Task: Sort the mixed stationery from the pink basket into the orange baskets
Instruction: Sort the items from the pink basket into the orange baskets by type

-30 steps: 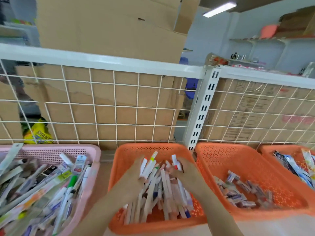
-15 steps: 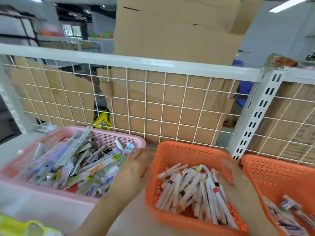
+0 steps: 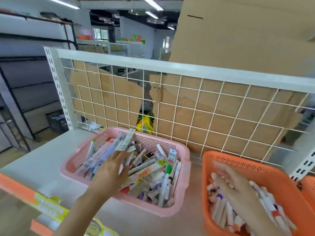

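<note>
Presently, head view, we list: pink basket [image 3: 186, 169] on the white shelf [image 3: 51, 159], heaped with mixed stationery [image 3: 153, 172]; our left hand [image 3: 110, 171] lies on the heap's left part, fingers laid loosely over the packets, gripping nothing we can see; just right, not touching, an orange basket [image 3: 247, 160] holding white markers [image 3: 221, 206]; our right hand [image 3: 233, 183], blurred, hovers over them, fingers straight and spread, empty; a second orange basket [image 3: 308, 186] at the far right edge; wire grid [image 3: 187, 108] behind both, cardboard [image 3: 238, 40] beyond
</note>
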Available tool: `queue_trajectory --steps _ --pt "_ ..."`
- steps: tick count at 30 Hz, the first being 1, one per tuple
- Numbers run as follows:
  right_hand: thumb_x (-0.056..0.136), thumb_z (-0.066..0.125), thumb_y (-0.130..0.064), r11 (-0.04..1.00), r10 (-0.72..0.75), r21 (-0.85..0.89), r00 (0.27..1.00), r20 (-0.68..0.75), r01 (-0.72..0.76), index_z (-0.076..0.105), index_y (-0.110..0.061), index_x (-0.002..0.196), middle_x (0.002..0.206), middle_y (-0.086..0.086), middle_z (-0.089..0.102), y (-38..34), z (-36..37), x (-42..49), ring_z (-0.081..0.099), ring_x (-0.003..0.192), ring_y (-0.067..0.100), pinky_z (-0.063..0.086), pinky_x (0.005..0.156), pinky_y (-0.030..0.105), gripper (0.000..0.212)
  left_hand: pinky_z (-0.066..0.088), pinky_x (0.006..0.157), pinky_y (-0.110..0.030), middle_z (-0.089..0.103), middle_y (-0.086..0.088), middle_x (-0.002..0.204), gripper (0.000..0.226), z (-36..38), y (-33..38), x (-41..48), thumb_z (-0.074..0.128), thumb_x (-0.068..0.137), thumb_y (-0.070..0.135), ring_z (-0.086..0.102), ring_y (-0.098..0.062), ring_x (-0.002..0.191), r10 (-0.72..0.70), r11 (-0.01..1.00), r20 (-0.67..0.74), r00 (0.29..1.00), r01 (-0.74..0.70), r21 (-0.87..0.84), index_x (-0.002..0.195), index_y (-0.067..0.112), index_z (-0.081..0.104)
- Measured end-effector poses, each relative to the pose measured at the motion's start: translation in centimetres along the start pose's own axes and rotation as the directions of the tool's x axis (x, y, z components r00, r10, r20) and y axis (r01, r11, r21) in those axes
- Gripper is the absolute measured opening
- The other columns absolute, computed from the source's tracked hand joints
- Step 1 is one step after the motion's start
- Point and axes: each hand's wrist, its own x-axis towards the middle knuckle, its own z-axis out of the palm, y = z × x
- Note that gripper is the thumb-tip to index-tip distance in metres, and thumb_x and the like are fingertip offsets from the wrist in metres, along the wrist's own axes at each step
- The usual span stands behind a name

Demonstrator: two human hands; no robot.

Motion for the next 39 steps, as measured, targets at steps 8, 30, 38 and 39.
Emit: queue_trajectory --steps 8,30,38,39 --pt "0.091 0.056 -0.029 0.983 -0.002 -0.183 1.000 0.008 0.004 0.050 -0.036 0.119 0.122 -0.019 0.052 -3.4 7.9 2.4 0.050 0.115 0.005 0.036 0.092 0.023 0.029 0.042 0.091 -0.035 0.051 -0.003 0.131 0.041 -1.0 -6.3 4.2 0.056 0.091 0.023 0.052 -0.026 0.113 -0.081 0.996 0.081 0.993 0.079 0.033 0.131 0.015 0.050" --pt "0.093 0.053 -0.033 0.918 0.035 -0.389 0.992 -0.121 -0.080 0.050 -0.031 0.128 0.124 -0.016 0.056 -5.8 15.9 5.8 0.058 0.105 0.003 0.043 0.091 0.024 0.036 0.030 0.034 -0.012 0.051 0.003 0.063 0.012 1.4 -10.5 10.2 0.050 0.095 0.016 0.047 -0.007 0.047 -0.258 0.920 0.291 0.921 0.327 -0.218 0.088 0.007 0.054" --pt "0.091 0.055 -0.018 0.937 0.111 -0.303 0.971 -0.210 -0.173 0.059 -0.022 0.109 0.084 -0.005 0.067 -5.9 15.4 5.5 0.059 0.065 0.008 0.048 0.064 0.028 0.019 0.032 0.040 -0.021 0.051 -0.004 0.068 0.018 1.0 -10.4 10.5 0.041 0.099 0.021 0.044 -0.012 0.050 -0.279 0.839 0.240 0.930 0.358 -0.410 0.102 0.004 0.045" --pt "0.091 0.055 -0.019 0.929 0.134 -0.316 0.972 -0.192 -0.191 0.060 -0.021 0.107 0.081 -0.005 0.067 -5.9 15.4 5.3 0.056 0.059 0.006 0.046 0.062 0.026 0.016 0.033 0.043 -0.023 0.053 -0.006 0.071 0.019 1.1 -10.5 10.6 0.041 0.098 0.022 0.046 -0.013 0.053 -0.278 0.834 0.241 0.930 0.358 -0.419 0.103 0.004 0.047"
